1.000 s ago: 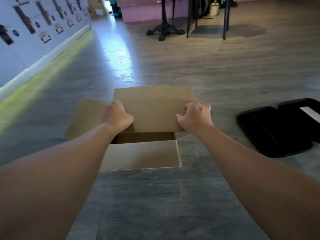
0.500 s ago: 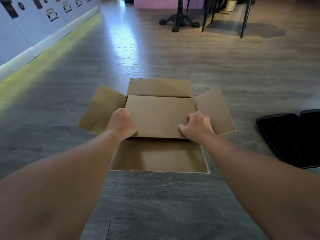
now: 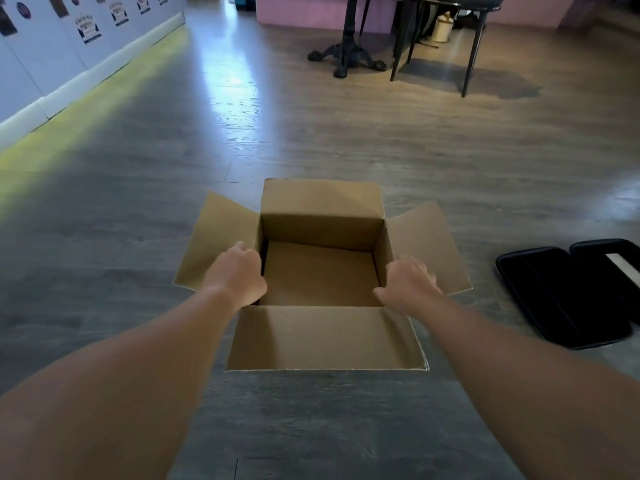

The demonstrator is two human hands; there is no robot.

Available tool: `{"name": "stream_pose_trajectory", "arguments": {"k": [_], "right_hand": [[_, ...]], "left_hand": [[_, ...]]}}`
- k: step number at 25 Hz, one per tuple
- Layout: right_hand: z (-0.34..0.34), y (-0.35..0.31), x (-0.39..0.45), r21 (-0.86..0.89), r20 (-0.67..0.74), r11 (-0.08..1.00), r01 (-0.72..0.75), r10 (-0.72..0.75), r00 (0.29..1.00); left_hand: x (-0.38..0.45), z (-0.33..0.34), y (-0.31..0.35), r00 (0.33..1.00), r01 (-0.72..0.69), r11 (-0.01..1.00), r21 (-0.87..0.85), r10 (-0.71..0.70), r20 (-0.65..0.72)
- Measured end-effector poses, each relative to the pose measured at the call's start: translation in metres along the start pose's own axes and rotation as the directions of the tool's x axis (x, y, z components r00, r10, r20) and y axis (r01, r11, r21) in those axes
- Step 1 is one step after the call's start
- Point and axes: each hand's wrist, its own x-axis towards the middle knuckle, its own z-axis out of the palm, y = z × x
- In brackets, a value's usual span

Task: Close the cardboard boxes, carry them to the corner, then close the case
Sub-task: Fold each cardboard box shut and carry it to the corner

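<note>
A brown cardboard box sits on the grey floor in front of me, with nothing visible inside. All its flaps are open: the far flap stands up, the near flap lies toward me, the side flaps splay outward. My left hand hovers with loosely curled fingers at the fold of the left flap. My right hand is over the right flap, fingers spread and blurred. A black case lies open on the floor to the right.
A wall with posters and a pale skirting runs along the left. At the back stand a black table base, dark chair legs, a white jar and a pink counter. Bare floor surrounds the box.
Both hands let go of the far flap they were pressing down, and it has swung back upright. The hands have moved apart to the box's left and right sides.
</note>
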Motion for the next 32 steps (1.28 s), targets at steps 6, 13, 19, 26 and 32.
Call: {"name": "stream_pose_trajectory", "arguments": {"k": [6, 13, 19, 26, 32], "right_hand": [[-0.008, 0.037, 0.015, 0.009, -0.184, 0.944, -0.33, 0.326, 0.927], [-0.021, 0.027, 0.017, 0.101, -0.34, 0.977, -0.188, 0.212, 0.916], [-0.039, -0.032, 0.025, 0.266, -0.397, 0.953, 0.144, -0.028, 0.917], [0.009, 0.011, 0.032, 0.316, -0.088, 0.907, 0.277, -0.263, 0.961], [0.035, 0.086, 0.03, 0.147, 0.0, 0.89, 0.432, -0.437, 0.9]], "left_hand": [[0.017, -0.014, -0.008, 0.948, 0.318, 0.902, 0.292, -0.304, -0.093], [0.018, -0.025, 0.009, 0.928, 0.347, 0.926, 0.152, -0.314, -0.203], [0.02, -0.046, 0.049, 0.915, 0.065, 0.998, -0.027, -0.07, -0.397], [0.003, 0.001, 0.038, 0.973, -0.096, 0.991, -0.094, 0.074, -0.219], [-0.012, 0.034, -0.027, 0.975, -0.221, 0.973, -0.068, 0.219, -0.039]]}}
